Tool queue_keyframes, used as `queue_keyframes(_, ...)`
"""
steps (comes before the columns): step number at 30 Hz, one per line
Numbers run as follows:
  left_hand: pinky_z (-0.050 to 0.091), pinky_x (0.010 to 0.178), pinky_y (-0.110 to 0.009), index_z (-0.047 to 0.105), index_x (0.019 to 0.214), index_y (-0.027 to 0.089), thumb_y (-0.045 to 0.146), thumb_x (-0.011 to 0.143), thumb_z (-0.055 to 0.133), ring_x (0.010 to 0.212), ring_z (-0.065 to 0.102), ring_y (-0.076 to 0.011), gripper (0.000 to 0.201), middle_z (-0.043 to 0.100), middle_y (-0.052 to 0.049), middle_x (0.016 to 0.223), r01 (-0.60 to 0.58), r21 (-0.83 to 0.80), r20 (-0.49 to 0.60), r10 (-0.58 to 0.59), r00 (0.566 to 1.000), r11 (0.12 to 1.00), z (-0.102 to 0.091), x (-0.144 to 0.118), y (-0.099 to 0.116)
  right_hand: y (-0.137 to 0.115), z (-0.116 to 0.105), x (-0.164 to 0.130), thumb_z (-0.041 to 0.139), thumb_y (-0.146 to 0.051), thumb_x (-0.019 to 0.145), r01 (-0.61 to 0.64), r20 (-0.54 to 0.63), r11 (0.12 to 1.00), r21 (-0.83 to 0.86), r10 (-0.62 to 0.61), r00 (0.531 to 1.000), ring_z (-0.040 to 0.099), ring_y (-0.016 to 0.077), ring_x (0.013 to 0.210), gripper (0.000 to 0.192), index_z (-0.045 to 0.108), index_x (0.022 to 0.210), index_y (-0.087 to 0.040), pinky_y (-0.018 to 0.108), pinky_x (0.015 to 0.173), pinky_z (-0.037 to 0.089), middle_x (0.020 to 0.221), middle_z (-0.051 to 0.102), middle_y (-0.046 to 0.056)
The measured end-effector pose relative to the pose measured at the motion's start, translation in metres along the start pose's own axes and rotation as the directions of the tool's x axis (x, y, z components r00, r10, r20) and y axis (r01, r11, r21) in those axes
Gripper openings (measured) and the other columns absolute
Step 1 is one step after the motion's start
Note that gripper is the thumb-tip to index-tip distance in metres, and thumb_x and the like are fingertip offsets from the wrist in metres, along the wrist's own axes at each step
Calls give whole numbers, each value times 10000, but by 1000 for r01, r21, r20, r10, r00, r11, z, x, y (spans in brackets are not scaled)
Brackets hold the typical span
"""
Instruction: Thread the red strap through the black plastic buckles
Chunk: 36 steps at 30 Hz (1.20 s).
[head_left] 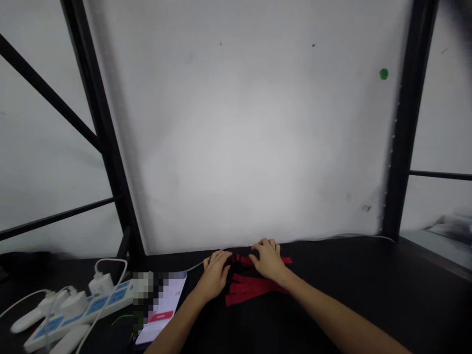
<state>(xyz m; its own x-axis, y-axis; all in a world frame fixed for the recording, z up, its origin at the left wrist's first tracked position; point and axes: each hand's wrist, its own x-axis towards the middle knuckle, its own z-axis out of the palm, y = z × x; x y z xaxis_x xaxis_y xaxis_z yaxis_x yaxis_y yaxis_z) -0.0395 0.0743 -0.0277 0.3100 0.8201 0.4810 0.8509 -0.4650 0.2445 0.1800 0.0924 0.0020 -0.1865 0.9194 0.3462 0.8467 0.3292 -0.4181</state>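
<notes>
Both hands lie flat, fingers spread: left hand (214,275) and right hand (268,259) on red strips (250,290) near the worktop (368,295) back edge; bare room at 3 o'clock

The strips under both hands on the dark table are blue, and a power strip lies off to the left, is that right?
Not quite: the strips are red, not blue. The head view shows them on the dark table under the left hand and right hand, with the power strip off to the left.
</notes>
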Motion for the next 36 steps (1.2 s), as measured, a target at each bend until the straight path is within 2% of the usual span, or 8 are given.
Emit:
queue_keyframes(3, 358, 938, -449, 572, 1167, 229, 100, 917, 445, 1174, 502, -266, 310, 625, -88, 1193, -28, -21, 1, 28, 1000, 999, -10, -5, 15, 25, -22, -19, 657, -367, 808, 64, 95, 998, 12, -65, 993, 519, 281, 1035, 180, 735, 923, -251, 397, 900, 335, 1021, 666, 74)
queue_keyframes(8, 342, 945, -423, 629, 1115, 257, 186, 924, 522, 1150, 520, -250, 230, 654, -56, 1178, -173, -100, 118, 184, 976, 980, -10, -11, 48, 65, -48, -49, 742, -422, 725, 106, 304, 994, 23, -108, 947, 523, 291, 1015, 259, 723, 921, -253, 426, 905, 347, 1015, 660, 60)
queue_keyframes(16, 306, 928, -438, 584, 1223, 248, 147, 907, 533, 1145, 518, -265, 336, 666, -75, 1187, -227, -135, 196, 250, 948, 965, 2, -9, 70, 62, -43, -52, 702, -313, 797, 207, 255, 965, 159, -243, 936, 561, 254, 1030, 109, 735, 896, -280, 432, 962, 348, 1034, 666, 30)
queue_keyframes(21, 282, 910, -439, 671, 1069, 248, 119, 937, 460, 1053, 526, -247, 280, 693, -55, 1000, -241, -122, 159, 258, 953, 963, -18, -1, 70, 60, -46, -52, 641, -331, 832, 53, 265, 888, 458, -192, 945, 619, 175, 652, 148, 699, 796, -200, 262, 606, 427, 700, 704, 14)
queue_keyframes(26, 330, 861, -392, 720, 932, 274, 158, 893, 526, 880, 577, -208, 229, 678, -10, 890, -103, -195, 217, 145, 965, 975, -45, -6, 60, 65, -44, -50, 676, -335, 801, -123, 337, 744, 657, -144, 930, 621, 145, 609, 180, 646, 843, -163, 232, 569, 419, 681, 711, 23)
queue_keyframes(29, 330, 871, -401, 704, 989, 269, 213, 840, 623, 945, 566, -240, 179, 679, -25, 943, -106, -192, 217, 148, 965, 976, -41, -15, 66, 60, -33, -55, 707, -298, 767, -179, 368, 736, 652, -101, 924, 591, 127, 551, 194, 612, 868, -161, 213, 516, 370, 641, 699, 9)
queue_keyframes(32, 323, 880, -400, 675, 1052, 283, 318, 770, 746, 997, 545, -259, 292, 685, -24, 992, -126, -262, 227, 188, 955, 957, -27, -19, 86, 48, -22, -62, 729, -273, 744, -215, 367, 703, 678, -71, 928, 577, 119, 536, 256, 569, 915, -168, 206, 508, 359, 631, 689, -5)
queue_keyframes(36, 313, 888, -394, 679, 983, 290, 232, 854, 665, 971, 553, -221, 143, 682, 1, 951, -99, -334, 211, 176, 961, 938, -14, -20, 104, 39, -19, -66, 740, -306, 746, -220, 365, 649, 728, -95, 926, 576, 118, 557, 358, 517, 995, -177, 208, 530, 373, 665, 683, -9)
